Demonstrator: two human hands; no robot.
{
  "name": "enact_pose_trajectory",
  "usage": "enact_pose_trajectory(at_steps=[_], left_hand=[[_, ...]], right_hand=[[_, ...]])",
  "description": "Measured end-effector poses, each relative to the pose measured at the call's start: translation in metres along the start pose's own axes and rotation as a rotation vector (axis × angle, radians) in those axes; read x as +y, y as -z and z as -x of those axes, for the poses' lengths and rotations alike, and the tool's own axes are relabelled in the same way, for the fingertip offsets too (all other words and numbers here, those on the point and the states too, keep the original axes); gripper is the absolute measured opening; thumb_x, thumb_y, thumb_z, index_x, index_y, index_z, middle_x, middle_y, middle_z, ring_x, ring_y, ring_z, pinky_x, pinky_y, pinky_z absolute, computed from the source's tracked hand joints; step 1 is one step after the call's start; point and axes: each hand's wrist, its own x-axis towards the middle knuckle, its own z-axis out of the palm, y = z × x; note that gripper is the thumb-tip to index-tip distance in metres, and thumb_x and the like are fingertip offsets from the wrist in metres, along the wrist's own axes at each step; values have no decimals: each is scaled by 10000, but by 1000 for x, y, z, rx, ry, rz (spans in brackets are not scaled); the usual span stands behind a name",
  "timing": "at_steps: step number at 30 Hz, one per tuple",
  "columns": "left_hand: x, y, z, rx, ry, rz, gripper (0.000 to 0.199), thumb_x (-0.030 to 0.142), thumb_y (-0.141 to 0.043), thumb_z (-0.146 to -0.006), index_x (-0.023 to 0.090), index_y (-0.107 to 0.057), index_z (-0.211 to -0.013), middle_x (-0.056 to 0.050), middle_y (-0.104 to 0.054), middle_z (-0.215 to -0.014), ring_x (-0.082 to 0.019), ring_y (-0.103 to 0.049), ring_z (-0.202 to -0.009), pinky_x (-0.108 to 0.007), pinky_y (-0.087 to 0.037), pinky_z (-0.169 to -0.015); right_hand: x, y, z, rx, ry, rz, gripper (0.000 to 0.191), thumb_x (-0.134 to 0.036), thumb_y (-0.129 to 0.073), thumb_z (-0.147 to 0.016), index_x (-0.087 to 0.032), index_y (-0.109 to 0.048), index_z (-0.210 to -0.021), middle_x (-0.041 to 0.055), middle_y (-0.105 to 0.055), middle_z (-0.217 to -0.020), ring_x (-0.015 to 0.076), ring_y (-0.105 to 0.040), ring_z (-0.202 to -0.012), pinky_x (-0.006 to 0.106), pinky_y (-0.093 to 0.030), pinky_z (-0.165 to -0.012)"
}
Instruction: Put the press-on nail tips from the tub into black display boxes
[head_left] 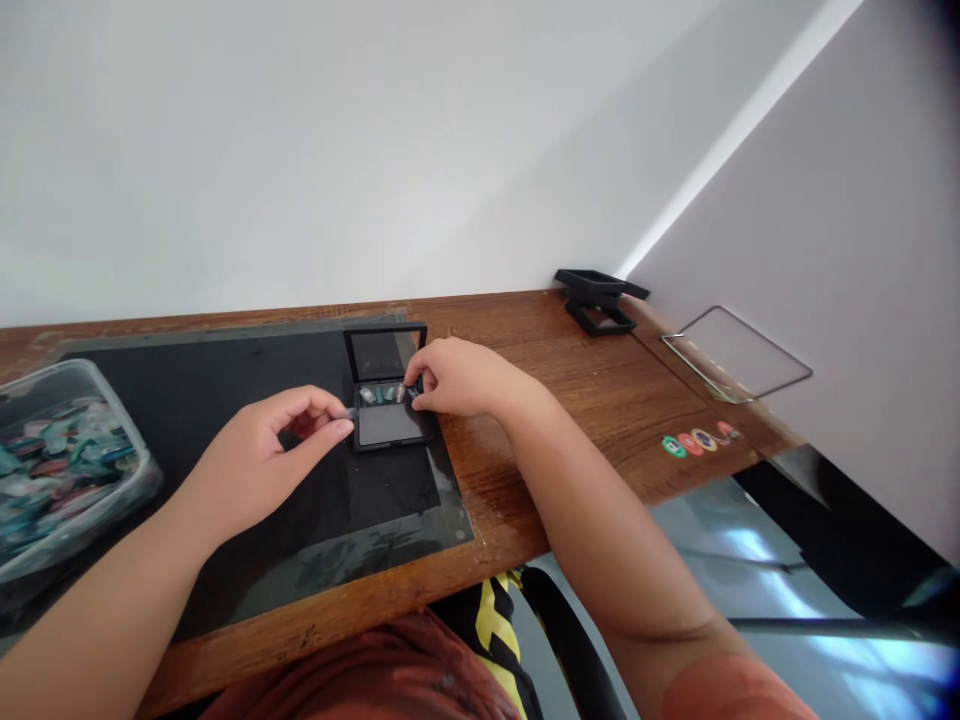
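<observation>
A small black hinged case (392,440) lies open on the dark mat, its windowed lid (379,352) raised at the back. Inside, a flat grey insert (390,425) fills the front, and a row of small shiny pieces (386,393) runs along the back. My left hand (277,440) is at the case's left edge, thumb and finger pinched on a small greyish piece (346,413). Over the right end of the row, my right hand (457,378) has its thumb and fingers curled close together. What those fingertips hold, if anything, is too small to make out.
A clear plastic tub (124,415) full of small wrapped pieces stands at the left. Black frames (596,300) are stacked at the back right near the wall. Colourful round stickers (690,442) and a wire frame (739,355) are on the right. The wooden table's front edge (360,600) is near my body.
</observation>
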Motion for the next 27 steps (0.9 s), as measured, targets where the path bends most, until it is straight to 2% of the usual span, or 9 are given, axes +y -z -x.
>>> enact_pose_trajectory(at_steps=[4, 8, 14, 20, 24, 27], left_hand=[[-7, -2, -5, -2, 20, 82, 386, 610, -642, -893, 235, -692, -969, -2, -695, -841, -154, -600, -718, -263, -466, -691], [-7, -5, -6, -42, 18, 51, 398, 616, -630, -895, 230, -698, -967, -12, -707, -829, -168, -611, -720, -271, -475, -681], [-2, -5, -3, -22, 19, 18, 396, 615, -623, -895, 231, -703, -954, -12, -712, -792, -168, -606, -690, -271, -473, -648], [1, -6, -3, -50, 32, 26, 381, 609, -596, -926, 239, -689, -946, -11, -706, -813, -171, -607, -733, -271, -474, -678], [-2, -7, -3, -65, 41, 25, 402, 636, -603, -913, 246, -690, -957, -15, -716, -823, -181, -620, -740, -279, -477, -679], [-4, -7, -4, -71, 40, 30, 393, 628, -617, -906, 250, -698, -975, -17, -729, -838, -188, -637, -756, -279, -484, -680]], right_hand=[[1, 1, 0, 1, -21, -17, 249, -237, -801, -774, -208, -796, -1021, 32, -768, -909, 144, -638, -723, 296, -420, -661], [2, 2, 1, 15, -24, -31, 240, -254, -829, -750, -207, -786, -981, 28, -765, -897, 145, -647, -731, 288, -418, -660], [-1, 7, 8, 85, 46, -89, 214, -269, -825, -734, -202, -765, -929, 19, -762, -864, 145, -648, -744, 282, -404, -663], [-5, 11, 16, 191, 225, -214, 187, -255, -771, -776, -195, -730, -947, -20, -778, -865, 116, -633, -710, 270, -410, -689], [-9, 8, 18, 193, 398, -318, 210, -215, -747, -813, -199, -718, -1021, -12, -783, -957, 97, -643, -738, 248, -432, -731], [-11, 6, 18, 197, 469, -380, 202, -186, -735, -812, -193, -715, -1013, -11, -775, -960, 86, -630, -722, 234, -440, -728]])
